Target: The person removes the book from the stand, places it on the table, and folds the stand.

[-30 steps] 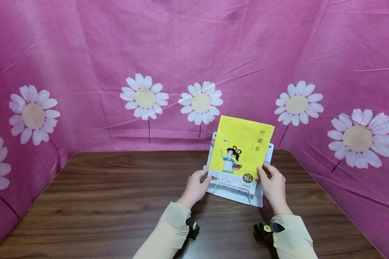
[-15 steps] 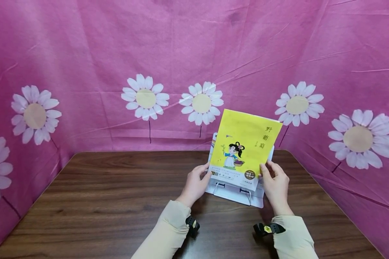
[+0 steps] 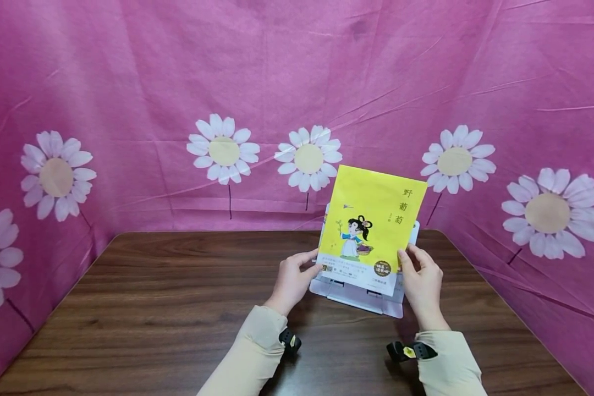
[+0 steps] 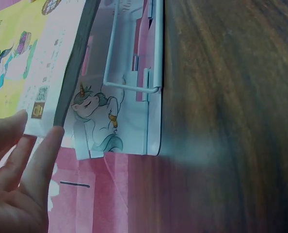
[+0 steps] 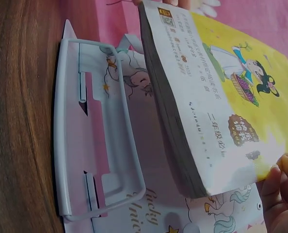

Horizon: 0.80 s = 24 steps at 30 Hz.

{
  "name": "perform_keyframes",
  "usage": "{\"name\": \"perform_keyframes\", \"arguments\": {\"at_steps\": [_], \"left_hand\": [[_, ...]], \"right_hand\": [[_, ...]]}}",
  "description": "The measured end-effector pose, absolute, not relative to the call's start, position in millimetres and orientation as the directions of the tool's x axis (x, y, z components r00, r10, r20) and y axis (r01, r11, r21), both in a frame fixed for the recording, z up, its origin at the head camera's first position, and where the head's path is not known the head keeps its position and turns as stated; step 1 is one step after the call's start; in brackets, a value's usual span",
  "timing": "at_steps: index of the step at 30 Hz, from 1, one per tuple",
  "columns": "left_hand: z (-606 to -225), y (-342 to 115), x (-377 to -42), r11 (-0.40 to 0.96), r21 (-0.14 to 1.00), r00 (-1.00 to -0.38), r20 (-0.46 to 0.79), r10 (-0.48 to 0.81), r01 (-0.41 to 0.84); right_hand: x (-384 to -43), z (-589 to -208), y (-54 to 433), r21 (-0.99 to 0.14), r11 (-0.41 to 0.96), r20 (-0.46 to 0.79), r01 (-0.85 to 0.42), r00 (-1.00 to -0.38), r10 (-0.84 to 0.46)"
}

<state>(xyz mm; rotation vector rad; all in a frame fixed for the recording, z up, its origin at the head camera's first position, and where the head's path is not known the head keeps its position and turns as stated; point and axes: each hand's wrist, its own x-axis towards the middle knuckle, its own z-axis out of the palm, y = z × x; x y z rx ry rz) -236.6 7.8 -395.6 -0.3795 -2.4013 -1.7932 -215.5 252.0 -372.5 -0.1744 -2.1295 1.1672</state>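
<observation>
A yellow book (image 3: pixel 376 220) with a drawn figure and a white lower band is held tilted between both hands, cover facing up. My left hand (image 3: pixel 292 280) grips its lower left edge by the fingers and thumb. On the opposite edge, my right hand (image 3: pixel 422 283) pinches the book near its lower corner. Behind and below it stands a white book stand (image 3: pixel 358 306) with unicorn drawings, partly covered by the book. Its wire holder (image 4: pixel 111 43) juts out at the front. In the right wrist view, the book's lower edge is apart from that wire.
The stand rests on a dark wood table (image 3: pixel 178 308), towards its right side. A pink cloth (image 3: pixel 297 71) printed with white daisies hangs behind and along both sides. Black straps with cameras (image 3: pixel 408 351) sit on both wrists.
The book has risen out from behind the stand's wire holder, and now overlaps the holder in the head view. Both hands moved with it, while the stand stayed nearly in place.
</observation>
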Motion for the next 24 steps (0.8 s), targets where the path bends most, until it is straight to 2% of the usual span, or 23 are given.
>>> {"name": "perform_keyframes", "arguments": {"at_steps": [6,12,24], "left_hand": [[-390.4,2.1,-236.7,0.162,0.965,-0.976,0.189,0.112,0.206],[-386.5,-3.4,-233.5,0.134,0.972,-0.977,0.178,0.120,0.194],[-385.2,-15.5,-225.7,0.121,0.949,-0.949,0.270,0.164,0.291]], "right_hand": [[-215.0,-371.5,249.1,-0.801,0.565,0.493,-0.198,-0.754,0.434],[-212.4,-369.0,245.7,-0.829,0.527,0.456,-0.187,-0.771,0.445],[-208.6,-362.6,239.4,-0.883,0.429,0.390,-0.189,-0.804,0.449]]}}
